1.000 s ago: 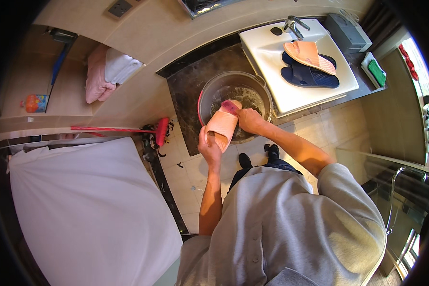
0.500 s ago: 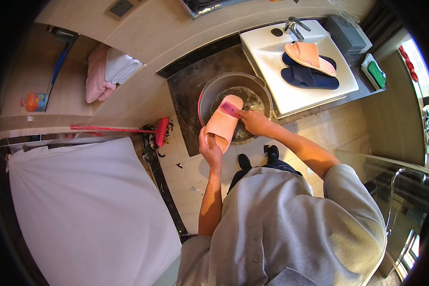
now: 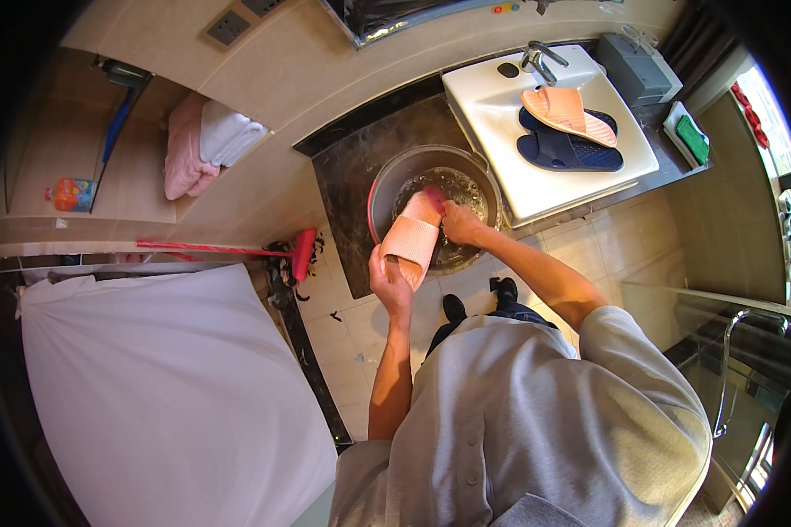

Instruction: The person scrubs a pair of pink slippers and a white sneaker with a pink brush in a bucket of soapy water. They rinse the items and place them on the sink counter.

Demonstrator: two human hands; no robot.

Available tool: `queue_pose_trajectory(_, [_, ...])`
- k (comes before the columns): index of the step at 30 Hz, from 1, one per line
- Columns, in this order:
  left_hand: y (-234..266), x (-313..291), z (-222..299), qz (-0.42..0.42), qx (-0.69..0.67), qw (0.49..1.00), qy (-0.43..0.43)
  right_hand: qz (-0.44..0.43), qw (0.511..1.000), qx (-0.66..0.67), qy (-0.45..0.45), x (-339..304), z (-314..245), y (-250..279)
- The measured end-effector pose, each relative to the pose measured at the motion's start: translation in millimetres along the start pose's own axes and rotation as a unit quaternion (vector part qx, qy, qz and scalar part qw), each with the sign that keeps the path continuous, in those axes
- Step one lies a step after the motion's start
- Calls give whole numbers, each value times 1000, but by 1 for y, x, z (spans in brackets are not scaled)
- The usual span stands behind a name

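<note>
My left hand (image 3: 393,288) grips a peach-coloured slide slipper (image 3: 410,244) at its near end, its fingers wrapped round the edge. The slipper is tilted over a dark round basin (image 3: 383,176) with water and suds inside. My right hand (image 3: 461,223) is closed on a small pink brush (image 3: 433,198), which lies against the slipper's far end; the brush is partly blurred. To the right, another peach slipper (image 3: 564,112) rests on a pair of dark blue slippers (image 3: 561,151) in the white sink (image 3: 536,195).
A chrome faucet (image 3: 543,60) rises at the sink's back. The basin stands on a dark stone counter (image 3: 347,184). A red broom (image 3: 303,255) lies at the left, beside a large white cover (image 3: 167,378). A glass panel with a metal handle (image 3: 727,369) is at the right.
The brush has slid further out, toward the slipper's far end, with my right hand. My left hand still holds the slipper, and the whole view has shifted slightly.
</note>
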State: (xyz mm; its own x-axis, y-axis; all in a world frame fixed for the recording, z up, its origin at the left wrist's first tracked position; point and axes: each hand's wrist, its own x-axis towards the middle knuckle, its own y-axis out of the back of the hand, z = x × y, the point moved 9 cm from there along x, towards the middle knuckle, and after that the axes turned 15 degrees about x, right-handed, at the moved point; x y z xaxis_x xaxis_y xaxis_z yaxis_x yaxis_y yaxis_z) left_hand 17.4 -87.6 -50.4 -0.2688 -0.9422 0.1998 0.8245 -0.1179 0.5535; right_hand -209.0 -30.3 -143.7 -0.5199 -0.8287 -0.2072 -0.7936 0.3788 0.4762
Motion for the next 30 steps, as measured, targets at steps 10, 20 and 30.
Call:
queue_pose_trajectory(10, [1,-1,4,-9,5,1000,7,-70,997,-17,-3,-20,-12,4])
queue_pose_trajectory(20, [14,22,65,-77,238,959,-131,3,992,-122,7,-3,-20,35])
queue_pose_trajectory(30, [-18,16,64,-101,169,969,-147,48,997,54,27,-15,-33,67])
